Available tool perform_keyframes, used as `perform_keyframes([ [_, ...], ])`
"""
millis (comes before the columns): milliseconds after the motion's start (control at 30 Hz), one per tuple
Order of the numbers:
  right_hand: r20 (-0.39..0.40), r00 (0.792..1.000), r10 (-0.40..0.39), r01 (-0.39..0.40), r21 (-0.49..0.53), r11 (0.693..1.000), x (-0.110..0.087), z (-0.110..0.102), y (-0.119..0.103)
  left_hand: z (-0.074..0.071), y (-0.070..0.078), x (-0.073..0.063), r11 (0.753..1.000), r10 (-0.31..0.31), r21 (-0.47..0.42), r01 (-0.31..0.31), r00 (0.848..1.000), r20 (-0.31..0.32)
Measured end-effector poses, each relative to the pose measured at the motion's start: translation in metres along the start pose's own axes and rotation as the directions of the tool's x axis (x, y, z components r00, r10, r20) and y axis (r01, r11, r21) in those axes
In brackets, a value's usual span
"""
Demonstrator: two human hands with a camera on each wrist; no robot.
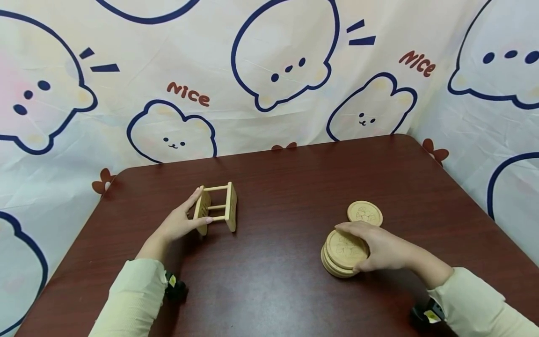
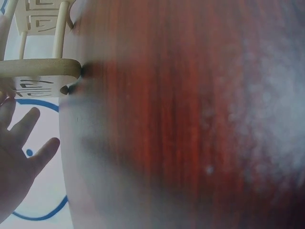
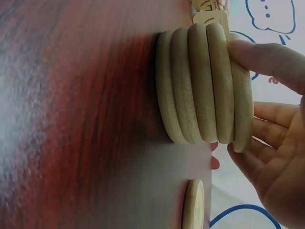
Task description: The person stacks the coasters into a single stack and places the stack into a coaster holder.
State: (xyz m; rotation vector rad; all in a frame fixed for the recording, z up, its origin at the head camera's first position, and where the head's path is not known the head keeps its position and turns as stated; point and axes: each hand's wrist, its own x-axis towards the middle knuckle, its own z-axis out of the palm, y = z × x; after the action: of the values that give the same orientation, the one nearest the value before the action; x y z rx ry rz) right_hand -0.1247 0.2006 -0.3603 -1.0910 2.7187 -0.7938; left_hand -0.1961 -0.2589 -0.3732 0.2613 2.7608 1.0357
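Note:
At the left of the table stands a pale wooden coaster holder (image 1: 230,208), two cut-out side panels joined by thin rods. My left hand (image 1: 178,223) holds its near panel, thumb by the low rod and index finger at the top edge. In the left wrist view, other fingers (image 2: 45,155) spread beside the panel. On the right, my right hand (image 1: 385,248) pinches the top round wooden coaster (image 1: 346,249) of a stack between thumb and fingers. In the right wrist view that top coaster (image 3: 242,102) sits slightly off line over the several coasters (image 3: 202,90) beneath it.
A single coaster (image 1: 364,213) with an engraved picture lies flat just behind the stack. The dark brown table (image 1: 269,281) reaches back to a printed cloth (image 1: 252,126) hanging behind it and at both sides.

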Motion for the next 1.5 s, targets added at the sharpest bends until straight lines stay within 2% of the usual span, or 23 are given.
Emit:
perform_keyframes([
  [200, 0.001, 1.000, -0.029, 0.029, 0.007, 1.000, -0.002, 0.001, -0.001, 0.000, 0.000, -0.001, 1.000, 0.001, 0.009, -0.001, 1.000, 0.001],
  [700, 0.036, 0.999, 0.041, -0.044, 0.076, 0.996, -0.004, 0.001, -0.003, -0.001, 0.001, -0.001, 1.000, -0.005, 0.012, 0.005, 1.000, 0.005],
  [833, 0.027, 0.999, 0.028, -0.031, 0.084, 0.996, -0.005, 0.000, 0.000, 0.000, 0.001, -0.001, 1.000, 0.002, 0.006, -0.002, 1.000, 0.007],
  [1033, 0.016, 0.999, -0.035, 0.033, 0.108, 0.994, -0.006, -0.002, 0.003, 0.001, -0.001, -0.001, 1.000, 0.003, 0.003, -0.003, 1.000, 0.005],
  [1300, 0.016, 1.000, 0.014, -0.017, 0.222, 0.975, -0.007, -0.009, 0.007, 0.001, -0.001, -0.002, 1.000, 0.003, 0.006, -0.003, 1.000, -0.003],
  [1500, 0.002, 1.000, -0.002, 0.002, 0.294, 0.956, -0.008, -0.012, 0.013, 0.001, -0.001, -0.002, 1.000, 0.003, 0.005, -0.003, 1.000, -0.005],
])
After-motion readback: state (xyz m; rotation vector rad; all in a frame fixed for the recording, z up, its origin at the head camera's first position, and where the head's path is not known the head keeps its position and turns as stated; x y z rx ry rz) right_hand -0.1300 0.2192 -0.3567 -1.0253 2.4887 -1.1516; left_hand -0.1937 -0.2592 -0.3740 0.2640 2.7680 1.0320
